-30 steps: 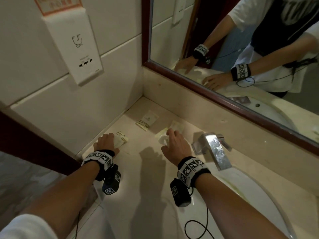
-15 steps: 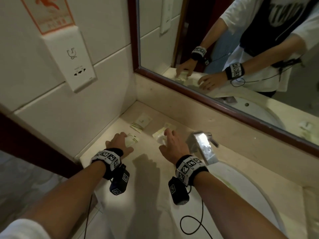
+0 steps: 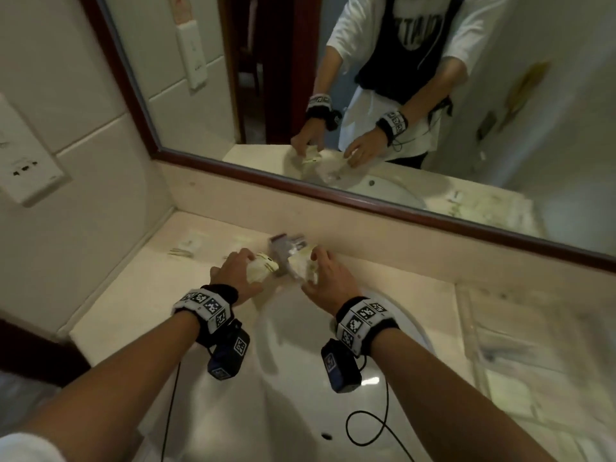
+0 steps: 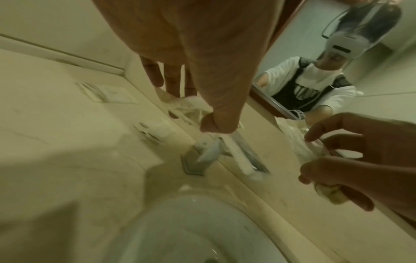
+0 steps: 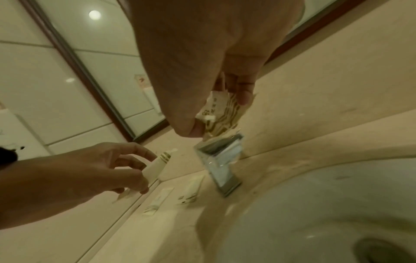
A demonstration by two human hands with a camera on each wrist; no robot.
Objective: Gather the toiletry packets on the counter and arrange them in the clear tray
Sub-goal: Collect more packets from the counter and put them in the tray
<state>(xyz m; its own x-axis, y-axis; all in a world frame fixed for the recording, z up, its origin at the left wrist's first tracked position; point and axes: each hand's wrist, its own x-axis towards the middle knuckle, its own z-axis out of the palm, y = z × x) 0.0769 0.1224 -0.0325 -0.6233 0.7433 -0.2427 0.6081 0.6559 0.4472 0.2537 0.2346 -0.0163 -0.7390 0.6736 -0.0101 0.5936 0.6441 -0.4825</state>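
My left hand (image 3: 250, 271) pinches a white packet with gold stripes (image 3: 263, 269) just left of the faucet. My right hand (image 3: 310, 270) grips a crinkled clear packet (image 3: 300, 265) just right of it. Both hands hover over the back of the sink. In the right wrist view, thumb and fingers clamp the striped packet (image 5: 221, 115). In the left wrist view, my fingers close on the other packet (image 4: 191, 106). Two more packets (image 3: 190, 244) (image 3: 245, 240) lie flat at the counter's left end. A clear tray (image 3: 464, 315) sits blurred on the counter at right.
A chrome faucet (image 3: 283, 253) stands between my hands, with the white basin (image 3: 300, 378) below them. The red-framed mirror (image 3: 333, 191) runs along the back ledge. A wall socket (image 3: 25, 168) is at left. Wrist camera cables hang over the basin.
Both hands have lifted their packets off the left counter and moved right to the faucet, over the sink. The head view has swung right, showing the tray.
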